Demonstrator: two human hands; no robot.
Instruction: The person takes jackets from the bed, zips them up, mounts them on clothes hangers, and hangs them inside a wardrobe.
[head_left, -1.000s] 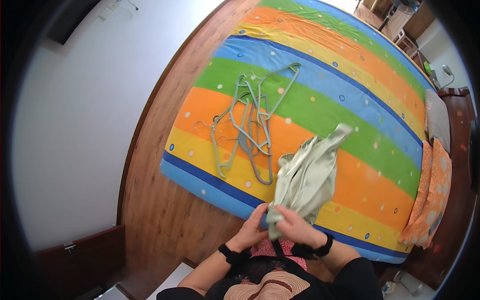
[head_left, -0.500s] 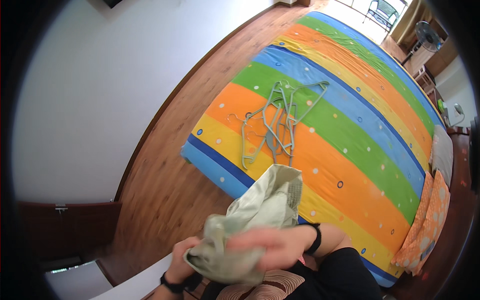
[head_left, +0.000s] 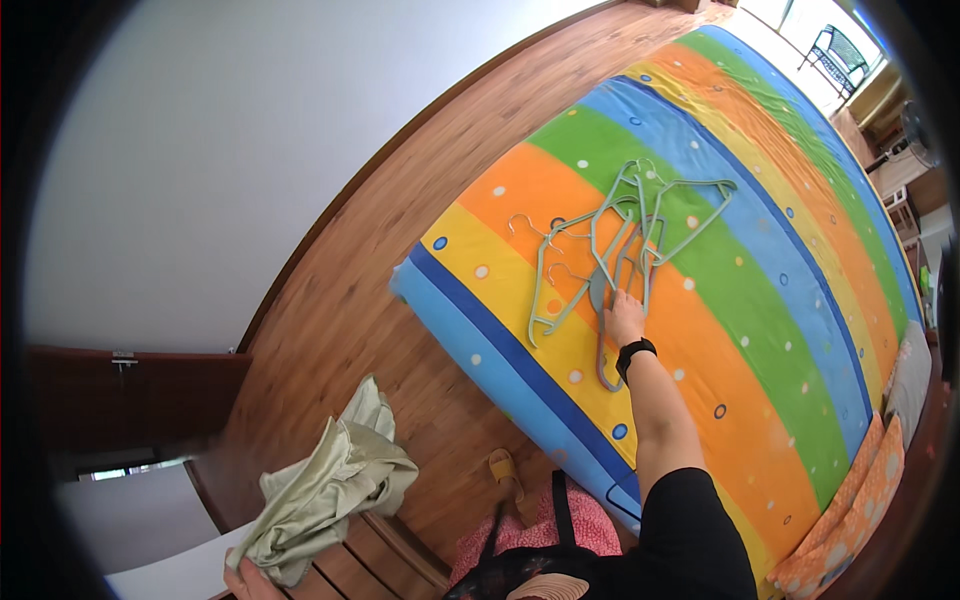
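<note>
Though at right hand — hangers across hangers

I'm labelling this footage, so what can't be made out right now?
All in the head view:
Right grip: whether it is closed on a clothes hanger; the back of the hand hides the fingertips.
Left grip: cut off by the lower edge, partly covered by the satiny green garment.
Garment's cut: hidden by folds.
Electric fan: darkened near the rim.
</note>
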